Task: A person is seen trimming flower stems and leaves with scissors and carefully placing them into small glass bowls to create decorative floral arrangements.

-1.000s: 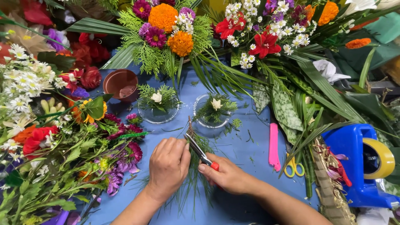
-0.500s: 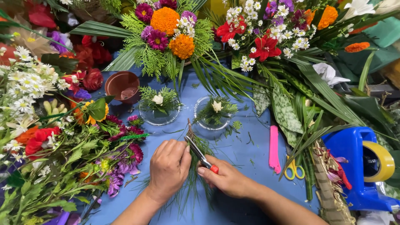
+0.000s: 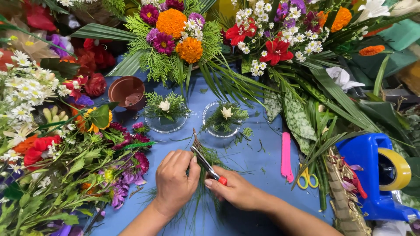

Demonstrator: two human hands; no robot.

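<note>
Green sprigs everywhere on this one. The left hand [image 3: 174, 181] is pinching a small bundle of greenery [image 3: 202, 157] down against the blue table [image 3: 258, 175], fingers curled tight around the stems, with the woody stem ends poking out above the knuckles. The right hand [image 3: 234, 189] is gripping a pair of red-handled snips [image 3: 209, 165] closed-fisted, and the blades are angling up and left, right across the stems just beside the left thumb. Can't tell if the blades are biting or only resting there, they're too thin to read.

So I'd say the trimming step is what's going on: cutting the bundle's stems. Just above the hands, two clear glass bowls [image 3: 165, 118] are sitting side by side, each with a little nest of the same greenery and a white flower in the middle.

Judging by that, the next move is calling for a clean squeeze of the snips while keeping the left thumb out of the way, since it's sitting really close to the blades.

Off to the right, a pink tool [image 3: 286, 156], yellow scissors [image 3: 307, 178] and a blue tape dispenser [image 3: 376, 175] are lying untouched.
</note>
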